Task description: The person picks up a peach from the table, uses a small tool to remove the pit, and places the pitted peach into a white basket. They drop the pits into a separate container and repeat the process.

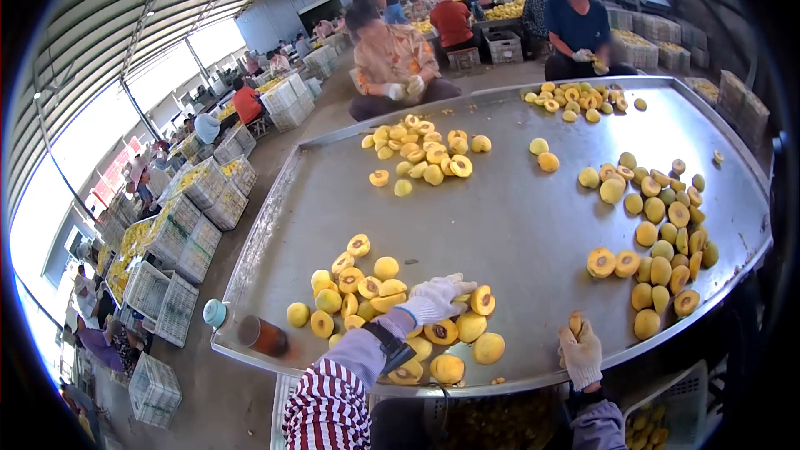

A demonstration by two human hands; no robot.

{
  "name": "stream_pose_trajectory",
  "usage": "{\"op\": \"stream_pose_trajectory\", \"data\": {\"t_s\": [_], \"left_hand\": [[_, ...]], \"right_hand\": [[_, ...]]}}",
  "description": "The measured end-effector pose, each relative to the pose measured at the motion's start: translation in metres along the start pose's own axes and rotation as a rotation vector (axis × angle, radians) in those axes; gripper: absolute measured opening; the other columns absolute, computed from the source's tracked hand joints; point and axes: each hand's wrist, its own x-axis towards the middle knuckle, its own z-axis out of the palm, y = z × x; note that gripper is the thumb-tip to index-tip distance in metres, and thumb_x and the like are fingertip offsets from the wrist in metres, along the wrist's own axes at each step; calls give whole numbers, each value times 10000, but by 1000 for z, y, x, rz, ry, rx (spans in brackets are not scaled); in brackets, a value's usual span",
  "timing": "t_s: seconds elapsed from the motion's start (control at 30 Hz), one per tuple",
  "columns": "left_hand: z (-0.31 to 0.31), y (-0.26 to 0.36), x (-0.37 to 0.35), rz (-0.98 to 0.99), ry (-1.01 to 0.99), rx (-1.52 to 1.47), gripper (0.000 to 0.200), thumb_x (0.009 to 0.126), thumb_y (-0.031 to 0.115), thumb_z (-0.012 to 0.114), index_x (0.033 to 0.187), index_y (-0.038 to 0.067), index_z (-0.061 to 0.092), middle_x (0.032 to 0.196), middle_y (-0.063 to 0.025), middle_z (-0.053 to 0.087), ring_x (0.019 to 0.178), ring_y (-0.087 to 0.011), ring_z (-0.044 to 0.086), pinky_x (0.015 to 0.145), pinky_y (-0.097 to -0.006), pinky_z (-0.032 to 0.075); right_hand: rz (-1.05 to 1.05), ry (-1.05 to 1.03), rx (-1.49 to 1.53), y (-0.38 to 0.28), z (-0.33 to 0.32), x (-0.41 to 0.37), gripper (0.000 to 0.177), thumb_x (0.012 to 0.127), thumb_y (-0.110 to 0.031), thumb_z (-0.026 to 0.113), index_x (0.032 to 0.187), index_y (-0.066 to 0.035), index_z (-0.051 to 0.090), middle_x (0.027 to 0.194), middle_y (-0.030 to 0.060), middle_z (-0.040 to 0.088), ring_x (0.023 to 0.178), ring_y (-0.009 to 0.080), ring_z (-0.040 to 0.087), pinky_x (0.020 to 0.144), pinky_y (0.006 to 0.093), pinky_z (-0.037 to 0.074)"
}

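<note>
My left hand, in a white knitted glove, reaches over a pile of yellow peach halves on the metal table. Its fingers are stretched out beside a cut peach half; what lies under the palm is hidden. My right hand, also gloved, is closed at the near table edge. A small brownish tip shows at its fingers, too small to name. To its right lies a long heap of peach halves, some cut side up with brown centres.
A jar of reddish-brown liquid with a light blue lid lies at the left corner. Two co-workers sit across the table behind more peach piles. A crate holding fruit stands below right. Stacked crates line the left floor.
</note>
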Motion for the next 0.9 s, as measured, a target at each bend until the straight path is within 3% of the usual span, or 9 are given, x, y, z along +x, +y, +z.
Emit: {"op": "stream_pose_trajectory", "data": {"t_s": [0.13,0.17,0.33,0.37,0.47,0.6,0.7,0.8,0.9], "left_hand": [[-18,38,-51,-82,223,-636,617,922,361,660,1478,192,454,1491,-99,461,1311,-258,509,1061,-343,436],[-24,51,-70,-40,179,-823,637,940,397,646,1491,159,434,1489,-108,467,1317,-224,492,1085,-314,400],[-10,74,-158,-18,-19,-819,642,960,367,634,1515,148,398,1400,-135,533,1285,-203,501,1065,-293,393],[-13,82,-182,-53,-129,-1107,621,968,313,636,1510,117,406,1342,-95,559,1231,-179,516,1046,-274,396],[35,67,-222,-25,-97,-1283,598,969,247,640,1499,84,417,1304,-53,565,1153,-131,529,995,-248,424],[38,87,-276,-193,-104,-1263,571,963,264,659,1475,108,461,1356,-20,574,1197,-107,541,1048,-252,413],[19,104,-292,-12,38,-885,612,951,358,651,1467,90,462,1463,-96,490,1314,-199,481,1103,-311,372],[5,125,-292,117,267,-418,627,919,439,655,1456,162,486,1520,-178,405,1389,-311,410,1133,-377,350],[16,153,-293,197,465,-387,550,944,336,648,1450,188,491,1549,-144,379,1400,-333,394,1106,-404,395]], "right_hand": [[-36,-6,-2,1,1,-2,165,925,-198,628,954,-94,504,590,-9,478,435,87,447,382,257,359],[-51,-27,32,1,-1,-3,161,930,-203,621,952,-96,503,589,-4,479,432,89,449,380,258,362],[-68,-164,300,19,-12,2,146,958,-223,575,935,-98,504,589,28,501,427,107,481,373,261,388],[-80,-174,283,22,-13,0,143,963,-222,568,935,-95,506,589,33,509,428,115,491,373,265,396],[-75,-260,285,24,-13,-20,130,969,-209,557,949,-87,514,601,43,541,431,134,519,377,274,413],[31,-562,188,15,13,-116,160,965,-213,577,1008,-62,550,678,63,637,474,149,576,411,259,431],[104,-720,245,1,33,-177,220,982,-256,572,1055,-48,571,743,75,671,490,154,587,443,241,440],[-23,-726,384,-17,45,-211,217,990,-240,550,1074,-41,576,756,72,668,506,142,587,456,236,444],[-88,-614,589,-21,50,-223,249,989,-164,461,1175,-20,543,924,84,669,660,125,627,570,239,513]]}}
